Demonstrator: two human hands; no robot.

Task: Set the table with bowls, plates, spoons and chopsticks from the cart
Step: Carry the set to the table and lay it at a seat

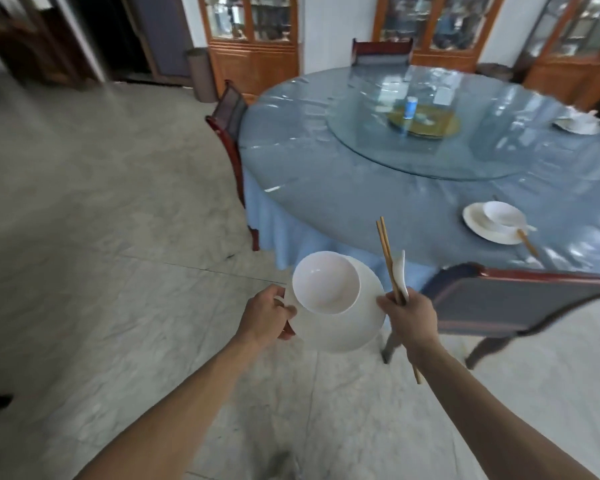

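Note:
My left hand grips the left rim of a white plate with a white bowl resting on it, held over the floor short of the table. My right hand is closed around a pair of wooden chopsticks and a white spoon, and touches the plate's right rim. The round table, covered in blue cloth and clear plastic, stands ahead. On its near right lies a set place: plate, bowl, spoon and chopsticks. Another white setting sits at the far right.
A glass turntable with a blue can fills the table's middle. A dark chair stands just right of my hands, a chair at the table's left, another at the back. Wooden cabinets line the far wall. Tiled floor spreads to the left.

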